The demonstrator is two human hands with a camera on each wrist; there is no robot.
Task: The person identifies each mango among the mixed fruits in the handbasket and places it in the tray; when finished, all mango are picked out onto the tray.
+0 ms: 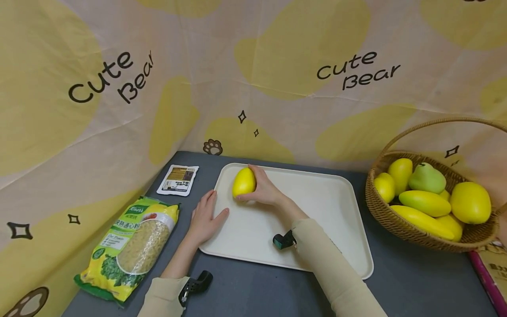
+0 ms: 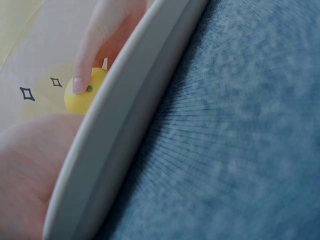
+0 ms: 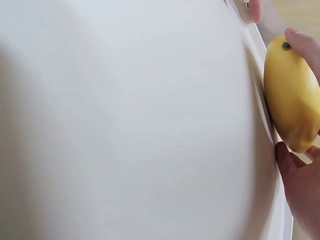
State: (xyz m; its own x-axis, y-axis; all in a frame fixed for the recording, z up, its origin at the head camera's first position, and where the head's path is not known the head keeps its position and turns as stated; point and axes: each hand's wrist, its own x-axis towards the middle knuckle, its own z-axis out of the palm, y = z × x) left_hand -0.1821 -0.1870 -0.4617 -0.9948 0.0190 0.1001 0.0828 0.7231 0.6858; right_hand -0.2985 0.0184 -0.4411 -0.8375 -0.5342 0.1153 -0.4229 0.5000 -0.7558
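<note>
Out of beige fabric sleeves (image 1: 325,259) nearest the camera, held a smooth yellow oval fruit (image 1: 243,182) with long axis near-to-far, dark-green stem dot (image 3: 286,46) nearward, at the far-left corner of an off-white rectangular tray (image 1: 332,211). Pinched it end to end with right hand (image 1: 266,188); rested left hand (image 1: 206,220) straight-fingered at the left rim.

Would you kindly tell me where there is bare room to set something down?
Right of the right hand, the tray is bare to its rim; bare tabletop also lies between tray and basket. It is crowded around the left hand and yellow fruit, and inside the basket.
</note>
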